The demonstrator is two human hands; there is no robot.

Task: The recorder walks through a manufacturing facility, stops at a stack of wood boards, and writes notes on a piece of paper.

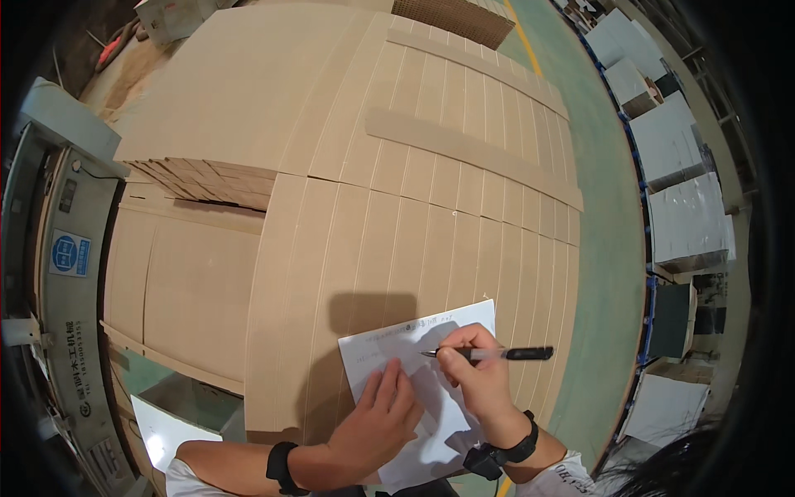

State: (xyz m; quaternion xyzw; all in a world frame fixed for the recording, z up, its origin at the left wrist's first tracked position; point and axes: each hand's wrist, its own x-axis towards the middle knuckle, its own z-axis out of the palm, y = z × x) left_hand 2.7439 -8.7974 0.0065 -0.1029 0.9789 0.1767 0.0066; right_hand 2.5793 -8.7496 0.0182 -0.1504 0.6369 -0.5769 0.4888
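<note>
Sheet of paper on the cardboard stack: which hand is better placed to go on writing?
Right. The right hand grips the pen with its tip on the sheet of paper, while the left hand lies flat on it.

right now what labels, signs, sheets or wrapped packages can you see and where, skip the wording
Blue square sticker: on the grey machine panel at left.
White sheet of paper: on the brown boards, under both hands, faint handwriting.
Second white sheet: lower left, lying lower down, blank and glossy.
White wrapped stacks: along the right edge, boxy, beside the green floor.
</note>
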